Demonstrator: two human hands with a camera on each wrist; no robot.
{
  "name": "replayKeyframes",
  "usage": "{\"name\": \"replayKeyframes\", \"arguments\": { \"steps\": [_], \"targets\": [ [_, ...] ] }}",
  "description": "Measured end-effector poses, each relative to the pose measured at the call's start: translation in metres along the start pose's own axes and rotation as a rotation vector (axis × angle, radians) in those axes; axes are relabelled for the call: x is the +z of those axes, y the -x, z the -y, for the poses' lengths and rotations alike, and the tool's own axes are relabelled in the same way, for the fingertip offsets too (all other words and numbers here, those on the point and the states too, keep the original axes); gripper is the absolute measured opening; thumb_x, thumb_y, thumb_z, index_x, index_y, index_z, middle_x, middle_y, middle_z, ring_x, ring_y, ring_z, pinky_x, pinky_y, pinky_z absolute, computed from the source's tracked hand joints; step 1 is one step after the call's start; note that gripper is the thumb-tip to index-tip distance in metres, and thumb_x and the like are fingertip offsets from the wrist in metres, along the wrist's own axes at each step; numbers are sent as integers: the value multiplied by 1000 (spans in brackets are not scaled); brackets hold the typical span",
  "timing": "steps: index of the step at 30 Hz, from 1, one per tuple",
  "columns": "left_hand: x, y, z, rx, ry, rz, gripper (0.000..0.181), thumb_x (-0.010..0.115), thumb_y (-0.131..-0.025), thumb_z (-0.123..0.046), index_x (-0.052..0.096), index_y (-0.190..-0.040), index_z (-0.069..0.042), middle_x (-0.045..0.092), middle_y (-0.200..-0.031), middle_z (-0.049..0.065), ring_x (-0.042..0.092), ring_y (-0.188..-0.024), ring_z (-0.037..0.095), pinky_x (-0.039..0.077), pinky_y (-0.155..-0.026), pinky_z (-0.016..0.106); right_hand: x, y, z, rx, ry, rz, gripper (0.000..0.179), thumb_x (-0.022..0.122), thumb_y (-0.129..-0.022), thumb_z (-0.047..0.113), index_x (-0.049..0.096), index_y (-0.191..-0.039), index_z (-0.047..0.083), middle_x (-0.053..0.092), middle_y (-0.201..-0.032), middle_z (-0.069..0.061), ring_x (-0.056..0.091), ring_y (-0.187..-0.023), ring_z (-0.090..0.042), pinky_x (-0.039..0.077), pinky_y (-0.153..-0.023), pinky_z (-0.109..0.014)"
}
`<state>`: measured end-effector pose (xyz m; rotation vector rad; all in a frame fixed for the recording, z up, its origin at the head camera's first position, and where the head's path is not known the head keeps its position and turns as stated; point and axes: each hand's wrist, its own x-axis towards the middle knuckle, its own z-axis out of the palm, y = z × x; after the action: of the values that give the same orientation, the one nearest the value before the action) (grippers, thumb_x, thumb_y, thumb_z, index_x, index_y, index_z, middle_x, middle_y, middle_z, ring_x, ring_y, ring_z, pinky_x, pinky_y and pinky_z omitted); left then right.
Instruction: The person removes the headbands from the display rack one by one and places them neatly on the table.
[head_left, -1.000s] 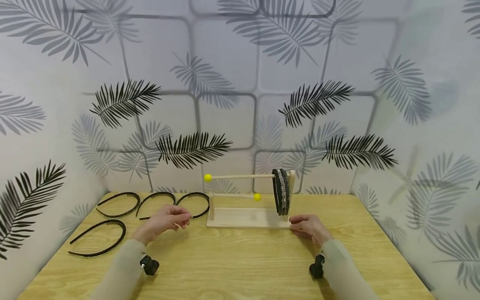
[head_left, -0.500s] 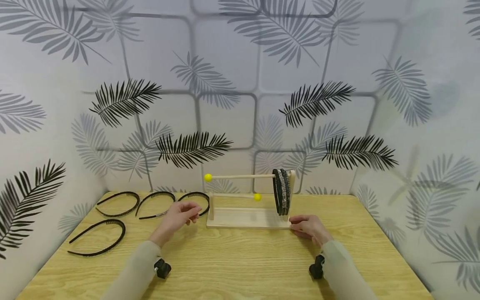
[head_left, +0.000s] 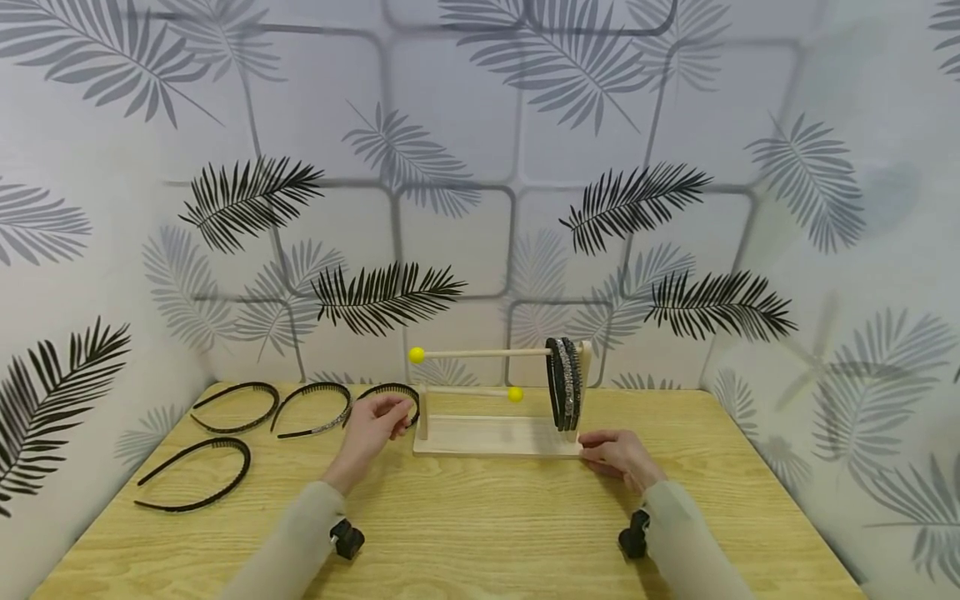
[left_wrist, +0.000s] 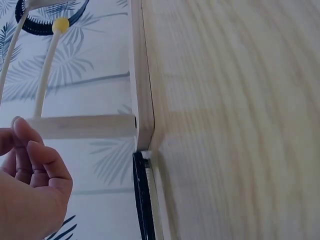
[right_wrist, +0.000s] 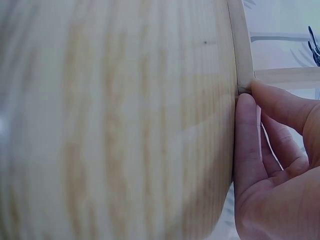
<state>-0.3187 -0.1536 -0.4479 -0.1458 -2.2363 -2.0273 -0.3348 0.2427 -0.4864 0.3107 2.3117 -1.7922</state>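
A wooden headband stand (head_left: 480,437) stands on the table, with two horizontal rods tipped by yellow balls. Several black and glittery headbands (head_left: 566,383) hang on the upper rod at its right end. My right hand (head_left: 618,457) grips the front right corner of the base; in the right wrist view, thumb and forefinger pinch the base corner (right_wrist: 245,82). Near the stand's left upright my left hand (head_left: 375,429) hovers with loosely curled fingers, holding nothing. It partly hides a black headband (head_left: 386,387) lying beside the base.
Farther left on the wooden table (head_left: 480,533) lie three more headbands: one at the back left (head_left: 236,408), a partly glittery one (head_left: 311,410) and one nearer the front (head_left: 195,475). A leaf-patterned wall (head_left: 480,250) encloses the back and sides.
My left hand has moved right, from over the table by the headbands to the stand's left end. The right hand stays on the base corner; stand and headbands are unmoved.
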Motion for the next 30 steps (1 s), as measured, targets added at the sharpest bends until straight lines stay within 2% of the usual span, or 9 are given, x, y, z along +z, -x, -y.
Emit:
{"name": "replayKeyframes", "arguments": {
  "steps": [3, 7, 10, 14, 18, 21, 24, 30],
  "targets": [
    [8, -1, -2, -10, 21, -12, 25, 63, -97, -17, 66, -107, 6, 65, -74, 3, 58, -63, 13, 48, -58, 21, 0, 0, 0, -6, 1, 1, 34, 68, -88, -1, 64, -122, -5, 63, -122, -20, 68, -85, -10, 59, -80, -30],
    [17, 0, -4, -7, 43, -6, 24, 64, -96, -16, 68, -106, 5, 67, -76, 7, 59, -62, 13, 48, -58, 23, 0, 1, 0, -3, -4, 2, 34, 68, -88, -2, 64, -122, -5, 63, -122, -20, 68, -85, -10, 59, -79, -30],
    [24, 0, -4, 6, 71, 13, 22, 65, -96, -16, 69, -105, 4, 68, -75, 9, 60, -60, 13, 50, -57, 23, 0, 3, -1, 5, -3, -1, 33, 67, -89, -2, 64, -122, -5, 64, -120, -20, 68, -84, -10, 59, -79, -30],
    [37, -1, -5, 3, 105, 53, 22, 65, -96, -16, 69, -106, 3, 68, -73, 5, 61, -58, 12, 50, -57, 23, -1, 4, -1, 1, 6, -1, 33, 66, -90, -2, 63, -123, -6, 65, -118, -19, 69, -84, -10, 59, -79, -31],
    [49, -1, -7, 9, 105, 73, 21, 65, -96, -16, 69, -106, 2, 67, -72, 4, 60, -57, 12, 49, -56, 22, -1, 3, 0, -8, -1, 6, 34, 66, -90, -2, 63, -123, -6, 64, -120, -20, 69, -85, -10, 59, -79, -31],
    [57, -1, -7, 36, 104, 83, 20, 64, -96, -15, 70, -105, 2, 67, -71, 5, 60, -57, 12, 49, -56, 22, -1, 2, 1, -9, -5, 11, 34, 66, -90, -3, 63, -123, -6, 63, -122, -21, 69, -85, -10, 59, -80, -31],
    [63, -2, -8, 59, 113, 94, 19, 63, -97, -14, 70, -105, 2, 67, -72, 6, 60, -57, 11, 48, -56, 22, 0, 2, 2, -6, -2, 11, 33, 66, -90, -2, 63, -123, -6, 63, -123, -21, 69, -85, -10, 58, -80, -31],
    [72, -5, -6, 60, 113, 98, 19, 64, -96, -14, 70, -103, 2, 66, -70, 2, 60, -56, 10, 48, -56, 22, 1, 1, 2, -3, 2, 10, 33, 66, -90, -2, 64, -123, -5, 62, -125, -21, 69, -86, -10, 58, -81, -31]
  ]
}}
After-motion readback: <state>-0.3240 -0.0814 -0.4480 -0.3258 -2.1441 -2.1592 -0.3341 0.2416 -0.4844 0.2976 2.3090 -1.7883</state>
